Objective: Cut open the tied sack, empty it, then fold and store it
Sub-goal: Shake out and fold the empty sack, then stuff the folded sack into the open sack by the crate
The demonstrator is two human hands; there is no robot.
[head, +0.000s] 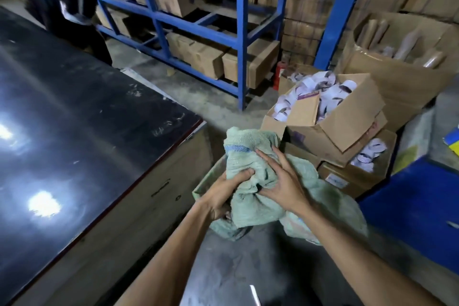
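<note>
A crumpled green woven sack point(250, 151) with a blue stripe near its upper edge hangs bunched above the concrete floor, in the lower middle of the head view. My left hand point(223, 194) grips a fold of it from the left, with the thumb pressed into the cloth. My right hand point(280, 181) lies on the sack from the right, fingers spread over the bunched fabric. More of the sack trails down to the right under my right forearm. I cannot see whether anything is inside the sack.
A large black-topped table point(74, 119) stands at the left. Open cardboard boxes point(347, 117) with white paper rolls are stacked just behind the sack. Blue shelving point(238, 40) with cartons fills the back. A person in dark clothes point(72, 7) bends at the far left. A blue surface point(417, 204) lies at the right.
</note>
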